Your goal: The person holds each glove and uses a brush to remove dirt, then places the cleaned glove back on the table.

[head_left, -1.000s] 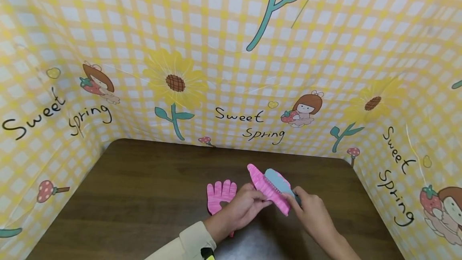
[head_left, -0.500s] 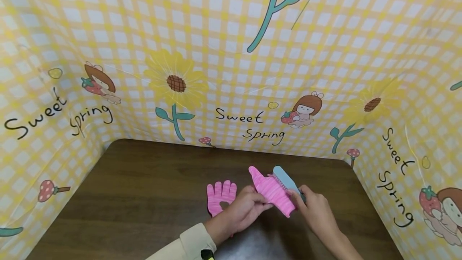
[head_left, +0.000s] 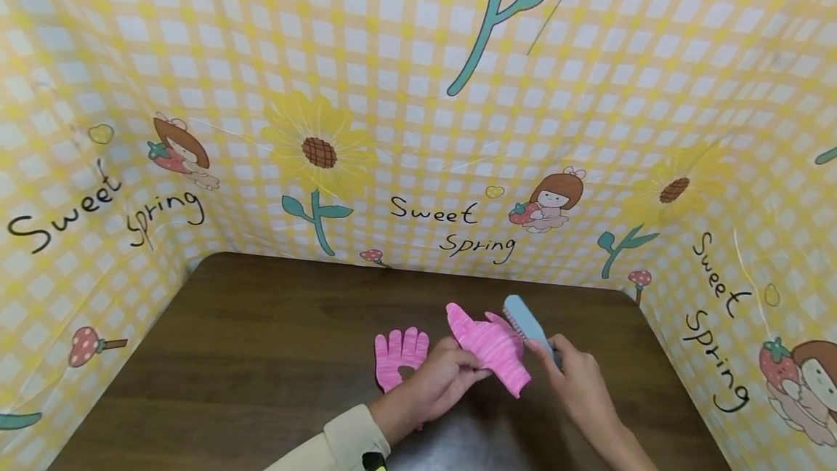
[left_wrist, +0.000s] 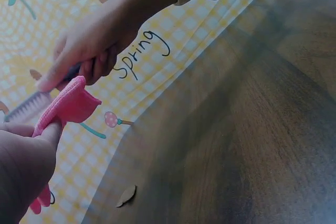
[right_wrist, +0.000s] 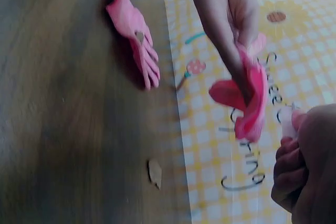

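My left hand pinches a pink knitted glove, holding it raised over the table. One end of the glove points up and left, its cuff down and right. My right hand grips the handle of a light blue brush at the glove's right side. In the head view its bristles face the glove, close to its edge. A second pink glove lies flat with its fingers pointing away from me, partly covered by my left forearm. A dried brown leaf shows on that glove in the right wrist view.
The dark wooden table is bordered at the back and sides by a yellow checked cloth with printed flowers. Another brown leaf lies on the tabletop in the left wrist view.
The brush has moved right, from overlapping the held glove to its outer edge, and more of the glove shows. My left hand stays nearly in place; the glove on the table has not moved.
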A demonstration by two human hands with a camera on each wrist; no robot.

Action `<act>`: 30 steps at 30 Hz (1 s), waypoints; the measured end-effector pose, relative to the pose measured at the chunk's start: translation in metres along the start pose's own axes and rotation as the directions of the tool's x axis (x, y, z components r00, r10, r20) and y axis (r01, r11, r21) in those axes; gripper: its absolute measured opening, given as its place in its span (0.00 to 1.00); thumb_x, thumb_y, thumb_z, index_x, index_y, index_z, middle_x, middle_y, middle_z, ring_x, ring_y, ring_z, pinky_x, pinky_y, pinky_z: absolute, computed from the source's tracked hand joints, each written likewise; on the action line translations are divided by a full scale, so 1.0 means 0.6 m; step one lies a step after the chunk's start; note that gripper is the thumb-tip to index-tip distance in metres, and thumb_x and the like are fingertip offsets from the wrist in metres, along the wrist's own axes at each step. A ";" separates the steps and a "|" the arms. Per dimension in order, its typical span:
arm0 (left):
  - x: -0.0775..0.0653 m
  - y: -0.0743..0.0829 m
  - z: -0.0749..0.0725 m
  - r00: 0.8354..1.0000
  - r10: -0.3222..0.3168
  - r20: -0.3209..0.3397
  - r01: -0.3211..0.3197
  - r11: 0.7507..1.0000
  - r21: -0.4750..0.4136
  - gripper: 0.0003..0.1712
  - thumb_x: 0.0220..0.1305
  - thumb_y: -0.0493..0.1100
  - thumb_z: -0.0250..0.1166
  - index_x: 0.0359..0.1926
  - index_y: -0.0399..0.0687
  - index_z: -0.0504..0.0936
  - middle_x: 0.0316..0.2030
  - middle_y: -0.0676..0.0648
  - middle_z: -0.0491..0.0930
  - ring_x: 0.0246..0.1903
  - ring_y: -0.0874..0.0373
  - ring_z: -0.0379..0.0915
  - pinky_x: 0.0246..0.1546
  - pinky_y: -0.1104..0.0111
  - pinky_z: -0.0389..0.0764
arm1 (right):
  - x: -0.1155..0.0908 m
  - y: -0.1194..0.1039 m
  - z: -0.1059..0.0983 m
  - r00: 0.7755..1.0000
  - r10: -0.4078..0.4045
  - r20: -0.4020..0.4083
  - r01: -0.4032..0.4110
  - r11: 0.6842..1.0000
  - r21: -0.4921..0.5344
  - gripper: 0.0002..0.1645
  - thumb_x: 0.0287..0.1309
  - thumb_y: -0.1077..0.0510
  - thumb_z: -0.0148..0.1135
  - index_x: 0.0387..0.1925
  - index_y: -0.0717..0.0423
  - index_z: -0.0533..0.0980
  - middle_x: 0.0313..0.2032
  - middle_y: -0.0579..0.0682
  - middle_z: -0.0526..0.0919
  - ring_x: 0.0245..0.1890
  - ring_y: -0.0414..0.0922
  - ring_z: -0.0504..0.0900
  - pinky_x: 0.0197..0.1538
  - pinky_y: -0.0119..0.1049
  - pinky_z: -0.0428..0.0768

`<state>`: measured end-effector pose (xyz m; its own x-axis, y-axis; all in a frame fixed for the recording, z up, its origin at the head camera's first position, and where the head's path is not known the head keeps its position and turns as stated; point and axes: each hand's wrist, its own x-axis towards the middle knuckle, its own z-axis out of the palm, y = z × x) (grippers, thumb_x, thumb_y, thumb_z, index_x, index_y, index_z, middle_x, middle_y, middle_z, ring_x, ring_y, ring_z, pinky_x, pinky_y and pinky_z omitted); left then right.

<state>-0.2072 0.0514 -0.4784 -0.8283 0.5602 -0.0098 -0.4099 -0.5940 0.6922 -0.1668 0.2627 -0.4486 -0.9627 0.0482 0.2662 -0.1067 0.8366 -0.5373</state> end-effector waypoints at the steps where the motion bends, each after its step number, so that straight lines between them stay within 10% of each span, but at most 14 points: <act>1: 0.000 0.001 -0.001 1.000 0.000 0.008 0.000 1.000 0.002 0.38 0.61 0.21 0.40 0.74 0.22 0.50 0.75 0.27 0.55 0.74 0.43 0.53 0.76 0.39 0.51 | -0.004 -0.005 0.003 0.999 -0.035 0.008 0.035 0.999 0.014 0.14 0.71 0.49 0.61 0.35 0.56 0.77 0.17 0.39 0.65 0.17 0.32 0.62 0.19 0.28 0.64; 9: 0.003 0.010 0.002 0.998 -0.022 0.051 0.022 1.000 -0.005 0.39 0.62 0.20 0.39 0.76 0.23 0.47 0.78 0.29 0.50 0.78 0.38 0.42 0.77 0.41 0.49 | -0.020 -0.038 0.012 0.975 -0.113 0.192 0.110 0.994 0.029 0.11 0.69 0.48 0.62 0.36 0.51 0.76 0.18 0.36 0.64 0.17 0.28 0.59 0.21 0.25 0.64; 30: -0.001 0.003 0.006 0.999 -0.043 0.012 0.044 0.998 -0.034 0.38 0.61 0.19 0.39 0.75 0.22 0.48 0.77 0.26 0.51 0.78 0.35 0.43 0.76 0.38 0.48 | -0.004 -0.006 0.008 0.996 -0.086 -0.002 0.086 0.994 -0.073 0.13 0.68 0.50 0.64 0.34 0.56 0.78 0.14 0.38 0.65 0.15 0.30 0.58 0.18 0.27 0.62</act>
<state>-0.2060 0.0522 -0.4748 -0.8053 0.5920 -0.0315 -0.4586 -0.5884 0.6659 -0.1653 0.2571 -0.4512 -0.9495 -0.0231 0.3130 -0.1705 0.8753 -0.4525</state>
